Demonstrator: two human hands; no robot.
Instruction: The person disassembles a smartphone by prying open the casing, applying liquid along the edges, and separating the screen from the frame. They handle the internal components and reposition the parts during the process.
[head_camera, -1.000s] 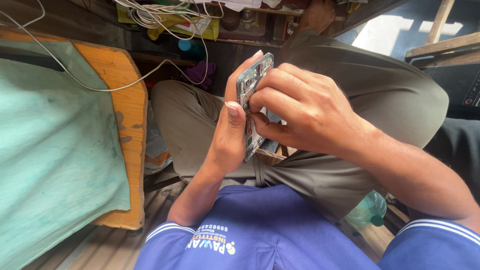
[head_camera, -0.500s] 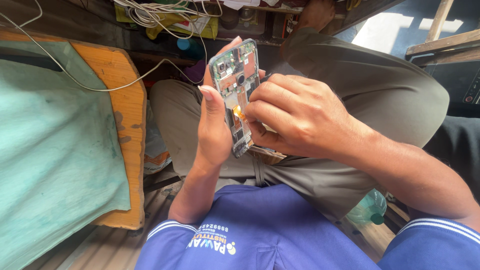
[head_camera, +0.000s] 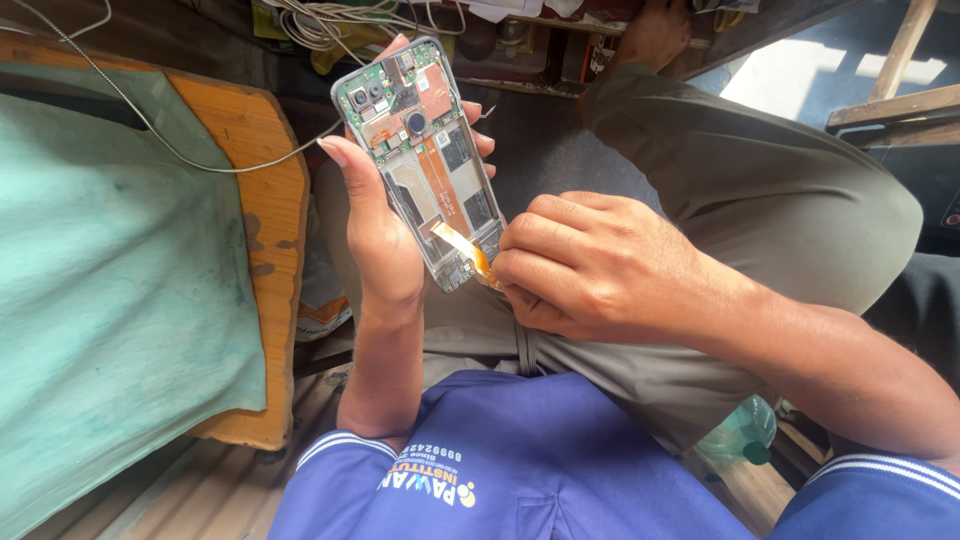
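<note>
L hand grips opened phone upright over lap, circuit side facing up for access. R hand closed, fingertips pinching orange flex cable at lower end. Desk w/ green cloth just beside.

Orange wooden board at left; green cloth covers most, thin white cable apparently lying across.

Opened phone: glossy metal frame, green circuit boards, shiny orange flex ribbon. Board: worn matt wood. Cloth: green, matt, stained. Trousers: matt khaki fabric.
</note>
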